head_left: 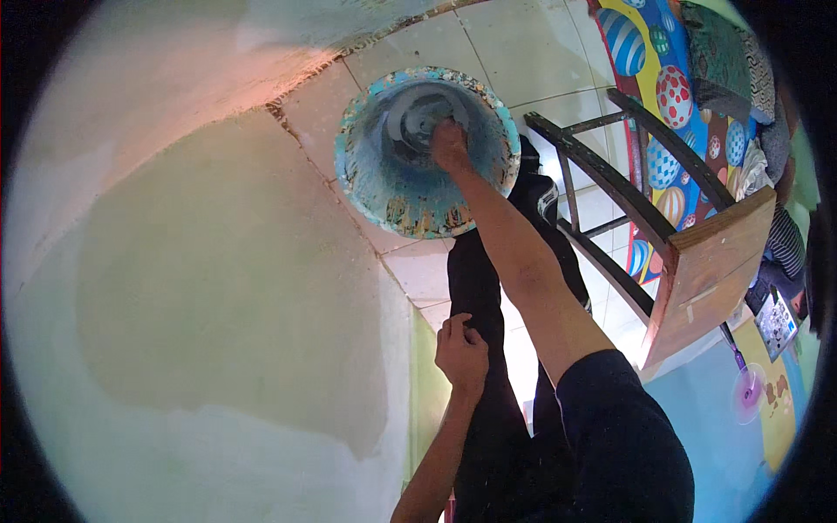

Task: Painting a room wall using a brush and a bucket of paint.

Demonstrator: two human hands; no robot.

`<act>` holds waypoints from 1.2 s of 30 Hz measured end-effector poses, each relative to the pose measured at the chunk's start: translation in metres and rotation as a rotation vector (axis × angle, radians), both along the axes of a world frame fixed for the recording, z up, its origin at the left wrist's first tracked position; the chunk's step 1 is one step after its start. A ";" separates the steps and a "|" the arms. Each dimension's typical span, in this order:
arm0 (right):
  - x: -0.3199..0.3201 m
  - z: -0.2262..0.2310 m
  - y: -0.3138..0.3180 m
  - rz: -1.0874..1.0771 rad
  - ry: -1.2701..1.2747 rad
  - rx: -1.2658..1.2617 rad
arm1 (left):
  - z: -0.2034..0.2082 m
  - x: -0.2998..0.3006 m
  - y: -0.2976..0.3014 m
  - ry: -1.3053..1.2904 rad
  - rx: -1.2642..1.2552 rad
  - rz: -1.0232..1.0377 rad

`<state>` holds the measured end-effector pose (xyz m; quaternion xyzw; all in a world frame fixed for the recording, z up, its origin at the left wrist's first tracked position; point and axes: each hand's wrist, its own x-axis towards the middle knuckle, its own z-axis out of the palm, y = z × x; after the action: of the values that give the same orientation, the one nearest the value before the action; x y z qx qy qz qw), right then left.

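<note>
A large blue bucket (427, 222) stands on the tiled floor in front of me, its rim flecked with paint and dried splashes. Wet-looking grey material (408, 122) coats its bottom. My right hand (450, 144) reaches down inside it with the fingers curled closed; whatever they grip is hidden from above. Beside my left thigh, my left hand (462, 353) is loosely closed and shows nothing in it. The wall (235, 279) on my left carries a broad, darker, damp-looking patch with a paler border.
A stool with a wooden seat (715, 275) and dark legs (610, 179) is close on my right. Beyond it lies a colourful egg-patterned sheet (671, 96), with piled cloths (715, 57) along its far side. A device with a lit screen (774, 324) rests near the right edge.
</note>
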<state>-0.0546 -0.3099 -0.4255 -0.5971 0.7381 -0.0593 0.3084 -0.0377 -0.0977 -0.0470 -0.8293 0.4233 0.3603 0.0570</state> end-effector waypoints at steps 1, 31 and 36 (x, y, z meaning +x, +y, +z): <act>-0.008 0.001 0.000 0.245 0.253 -0.251 | 0.000 -0.004 0.000 0.014 0.003 0.003; -0.048 0.196 0.003 -0.432 -0.542 0.454 | 0.003 -0.031 -0.009 -0.005 -0.075 -0.130; -0.085 0.186 0.022 -0.245 -0.758 0.416 | 0.003 -0.047 -0.020 0.030 -0.128 -0.147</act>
<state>-0.1401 -0.2883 -0.2395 -0.3667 0.6345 -0.1601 0.6613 -0.0850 -0.1173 -0.0443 -0.7924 0.5059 0.3400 0.0237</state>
